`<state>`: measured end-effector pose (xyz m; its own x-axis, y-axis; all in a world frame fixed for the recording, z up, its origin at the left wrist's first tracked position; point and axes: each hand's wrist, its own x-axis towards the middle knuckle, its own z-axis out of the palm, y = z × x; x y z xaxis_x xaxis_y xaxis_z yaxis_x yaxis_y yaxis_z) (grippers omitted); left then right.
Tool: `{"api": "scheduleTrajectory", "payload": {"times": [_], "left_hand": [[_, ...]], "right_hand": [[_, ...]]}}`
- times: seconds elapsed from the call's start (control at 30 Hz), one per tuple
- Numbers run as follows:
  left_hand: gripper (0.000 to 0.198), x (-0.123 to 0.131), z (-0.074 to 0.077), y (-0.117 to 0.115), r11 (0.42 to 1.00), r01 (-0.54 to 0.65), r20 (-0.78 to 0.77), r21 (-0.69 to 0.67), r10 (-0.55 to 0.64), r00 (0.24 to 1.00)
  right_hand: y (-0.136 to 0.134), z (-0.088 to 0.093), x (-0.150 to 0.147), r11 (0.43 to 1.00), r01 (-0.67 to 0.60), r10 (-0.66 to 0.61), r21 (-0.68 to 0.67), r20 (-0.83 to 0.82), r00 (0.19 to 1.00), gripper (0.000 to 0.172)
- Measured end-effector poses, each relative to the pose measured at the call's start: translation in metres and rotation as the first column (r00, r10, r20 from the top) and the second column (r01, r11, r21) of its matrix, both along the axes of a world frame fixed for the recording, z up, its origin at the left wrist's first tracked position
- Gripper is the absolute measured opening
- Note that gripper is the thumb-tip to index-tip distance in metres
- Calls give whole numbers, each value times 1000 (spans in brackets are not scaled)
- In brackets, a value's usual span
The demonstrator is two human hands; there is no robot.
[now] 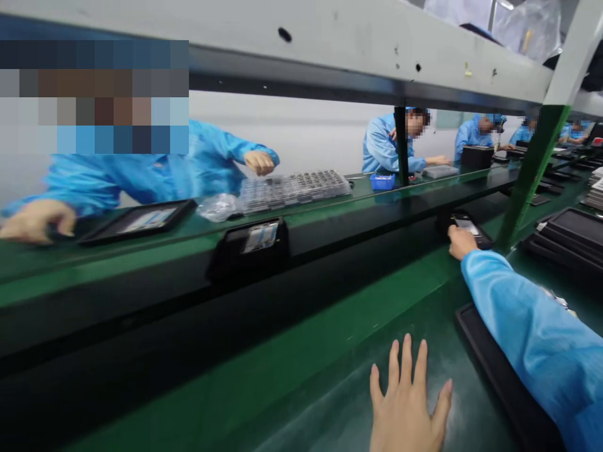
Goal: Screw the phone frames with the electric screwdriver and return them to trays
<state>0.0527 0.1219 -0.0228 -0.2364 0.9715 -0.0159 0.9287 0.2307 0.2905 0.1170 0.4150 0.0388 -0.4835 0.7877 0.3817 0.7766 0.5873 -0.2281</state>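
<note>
The shallow black tray (482, 238) with a pale rectangular item (465, 224) inside is near the foot of the green metal post (532, 169). The right hand (461, 243), in a light-blue sleeve (527, 307), is at its near edge; I cannot tell whether the fingers are clamped on it. The left hand (406, 408) has its fingers spread apart, over the smooth green work surface (306, 389). A flat black panel-like object (495, 369) lies beside the right forearm.

left hand (407, 405): i lose its wrist below the lower edge
right hand (462, 243): too small for me to tell its grip
black tray (509, 380): blue sleeve (530, 320) hides part from me
co-worker's hand (40, 221): i see it blurred
</note>
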Motion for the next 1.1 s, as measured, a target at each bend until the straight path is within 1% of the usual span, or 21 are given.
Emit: {"api": "scheduleTrajectory", "payload": {"times": [0.07, 0.13, 0.2, 0.23, 0.27, 0.3, 0.33, 0.37, 0.4, 0.43, 0.47, 0.53, 0.63, 0.7, 0.73, 0.77, 0.83, 0.87, 0.93, 1.0, 1.1], "left_hand": [[64, 1, 1, 2, 1000, -2, 22, 15, 2, 1000], [64, 1, 0, 4, 999, -10, 64, 51, 7, 998], [62, 0, -2, 6, 991, -44, 173, 127, 22, 985], [62, -2, -3, 7, 979, -96, 277, 178, 44, 960], [61, -5, -2, 8, 953, -191, 435, 234, 73, 898], [60, -8, -1, 8, 909, -317, 612, 270, 91, 785], [60, -11, 1, 8, 851, -448, 767, 274, 88, 636], [59, -15, 4, 8, 791, -560, 875, 246, 67, 480], [59, -18, 8, 7, 740, -640, 936, 206, 41, 349], [59, -21, 11, 5, 708, -686, 965, 170, 20, 261], [60, -23, 15, 3, 697, -702, 977, 144, 12, 213], [67, -24, 22, -4, 708, -700, 989, 91, 18, 146], [77, -22, 28, -20, 737, -675, 998, 36, 12, 66], [73, -21, 30, -34, 743, -669, 1000, 13, 8, 29], [70, -22, 32, -40, 739, -673, 1000, -3, 10, 7], [68, -22, 34, -46, 733, -680, 1000, -20, 15, -13], [67, -22, 40, -53, 718, -695, 999, -52, 28, -45], [67, -20, 44, -55, 717, -695, 998, -63, 32, -57], [67, -12, 53, -52, 738, -671, 997, -72, 25, -79], [67, 2, 62, -45, 773, -631, 994, -70, 1, -109], [68, 30, 67, -31, 821, -568, 990, -49, -37, -139]], "right_hand": [[-18, 9, -7, 999, -37, 40, -35, 86, 995, 25], [-45, 19, -14, 993, -104, 111, -56, 152, 982, 25], [-80, 28, -18, 978, -197, 206, -62, 189, 960, 31], [-99, 32, -18, 967, -246, 254, -64, 203, 946, 33], [-120, 35, -16, 955, -290, 297, -64, 214, 931, 33], [-141, 37, -14, 942, -329, 334, -64, 223, 916, 33], [-162, 38, -10, 930, -361, 366, -65, 229, 902, 33], [-183, 37, -5, 918, -392, 395, -62, 233, 889, 31], [-205, 34, 0, 904, -424, 424, -51, 239, 874, 29], [-225, 30, 6, 888, -459, 452, -31, 247, 857, 27], [-245, 25, 12, 869, -495, 480, -6, 258, 839, 26], [-281, 14, 26, 829, -557, 526, 47, 271, 806, 25], [-315, -3, 58, 803, -585, 564, 111, 171, 808, 22], [-318, -12, 92, 829, -532, 537, 171, 22, 843, 22], [-314, -16, 113, 864, -465, 482, 192, -47, 875, 22], [-305, -21, 136, 911, -364, 387, 195, -94, 917, 20], [-281, -31, 179, 983, -92, 110, 156, -110, 988, 20], [-267, -37, 197, 991, 43, -32, 125, -84, 996, 21], [-245, -47, 221, 974, 210, -208, 84, -31, 978, 23], [-234, -54, 227, 966, 252, -253, 63, 4, 967, 26], [-243, -61, 218, 978, 205, -206, 37, 25, 978, 36]]}}
